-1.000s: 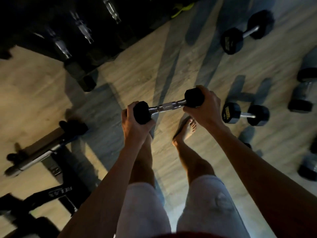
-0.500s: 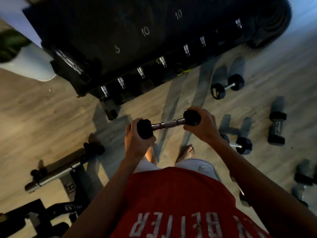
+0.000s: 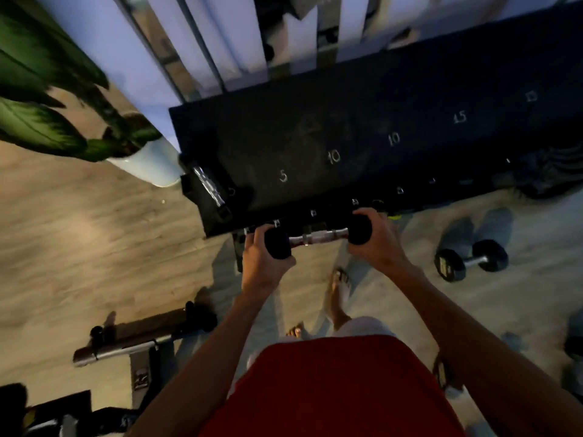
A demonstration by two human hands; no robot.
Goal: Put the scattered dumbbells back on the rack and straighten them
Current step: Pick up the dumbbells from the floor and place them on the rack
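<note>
I hold a small black dumbbell (image 3: 318,237) with a chrome handle level in front of me, just before the front edge of the black rack (image 3: 362,137). My left hand (image 3: 262,263) grips its left head and my right hand (image 3: 377,239) grips its right head. The rack's top shelf carries chalk weight marks 5, 10, 10, 15. One dumbbell (image 3: 208,187) lies at the shelf's left end. Chrome handles of a lower row show dimly along the rack's front edge. Another black dumbbell (image 3: 471,260) lies on the floor to the right.
A potted plant (image 3: 56,99) in a pale pot stands left of the rack. A weight bench (image 3: 135,342) sits on the wooden floor at lower left. More dark weights lie at the right edge (image 3: 572,345). My bare feet are below the dumbbell.
I have stepped toward the rack and raised my view; the held dumbbell has come up from over the floor to the rack's front edge. Both hands keep their grip.
</note>
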